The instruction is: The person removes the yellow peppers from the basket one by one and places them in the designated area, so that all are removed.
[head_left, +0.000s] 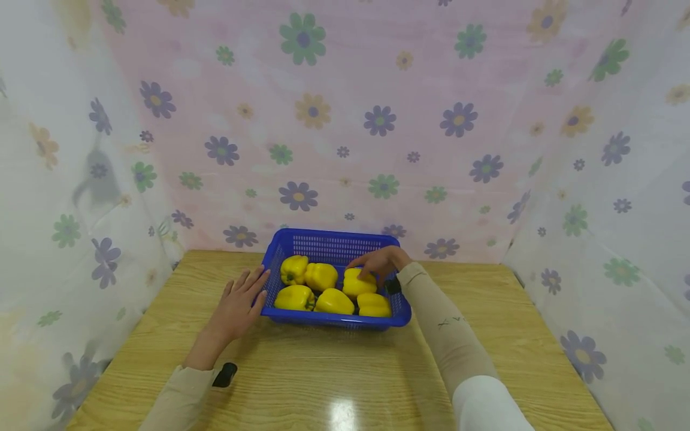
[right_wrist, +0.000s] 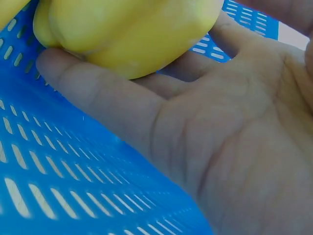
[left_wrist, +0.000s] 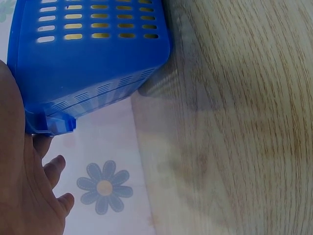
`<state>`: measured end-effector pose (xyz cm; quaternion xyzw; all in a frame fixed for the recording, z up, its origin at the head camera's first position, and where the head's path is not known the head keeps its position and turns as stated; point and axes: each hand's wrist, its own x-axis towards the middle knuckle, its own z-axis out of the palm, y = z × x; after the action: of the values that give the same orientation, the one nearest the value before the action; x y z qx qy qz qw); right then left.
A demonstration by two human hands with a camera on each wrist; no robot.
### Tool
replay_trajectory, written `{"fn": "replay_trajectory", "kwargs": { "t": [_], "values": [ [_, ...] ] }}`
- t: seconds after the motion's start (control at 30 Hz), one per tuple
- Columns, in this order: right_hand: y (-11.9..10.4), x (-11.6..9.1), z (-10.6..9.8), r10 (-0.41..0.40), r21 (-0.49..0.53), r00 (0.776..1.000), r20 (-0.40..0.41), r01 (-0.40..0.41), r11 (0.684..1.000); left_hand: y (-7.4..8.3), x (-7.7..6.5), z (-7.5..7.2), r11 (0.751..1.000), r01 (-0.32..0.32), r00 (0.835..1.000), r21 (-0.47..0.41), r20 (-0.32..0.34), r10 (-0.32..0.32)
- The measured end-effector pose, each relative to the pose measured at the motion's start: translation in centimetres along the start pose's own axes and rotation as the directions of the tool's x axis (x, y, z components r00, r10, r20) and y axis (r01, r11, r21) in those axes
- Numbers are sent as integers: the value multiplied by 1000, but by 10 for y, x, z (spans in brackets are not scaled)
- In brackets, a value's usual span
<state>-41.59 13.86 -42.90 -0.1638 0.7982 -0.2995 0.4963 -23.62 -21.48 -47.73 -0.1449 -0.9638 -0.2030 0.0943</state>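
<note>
The right sleeve (head_left: pixel 442 335), coming in over the basket's right side, carries small dark marks (head_left: pixel 451 323), like a scrawl, too small to read. The right hand (head_left: pixel 380 263) reaches down into the blue basket (head_left: pixel 334 319) from its right end, wrist bent, fingers curled round a yellow pepper (head_left: pixel 358 284) in the basket's far right part. The left hand (head_left: pixel 239 302) lies at the basket's left end, fingers extended and a little apart, touching the rim. The other peppers (head_left: pixel 334 301) sit inside the basket: two toward its far left, three along its near side. The basket stands upright on the wooden table (head_left: pixel 302 371); a flower-patterned cloth (head_left: pixel 345 120) hangs behind it. A black device (head_left: pixel 224 375) shows at the left wrist, nearer the viewer than the basket.
</note>
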Motion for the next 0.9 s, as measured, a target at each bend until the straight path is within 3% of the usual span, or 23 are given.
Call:
{"fn": "replay_trajectory", "kwargs": {
  "t": [0.3, 0.9],
  "values": [
    [12, 0, -1, -18, 126, 1000, -14, 20, 992, -1, 1, 0, 1000, -1, 1000, 9, 0, 1],
    [10, -10, 0, -2, 120, 998, -70, 11, 993, 0, 1, 0, 1000, 1, 1000, 10, 0, -1]
  ]
}}
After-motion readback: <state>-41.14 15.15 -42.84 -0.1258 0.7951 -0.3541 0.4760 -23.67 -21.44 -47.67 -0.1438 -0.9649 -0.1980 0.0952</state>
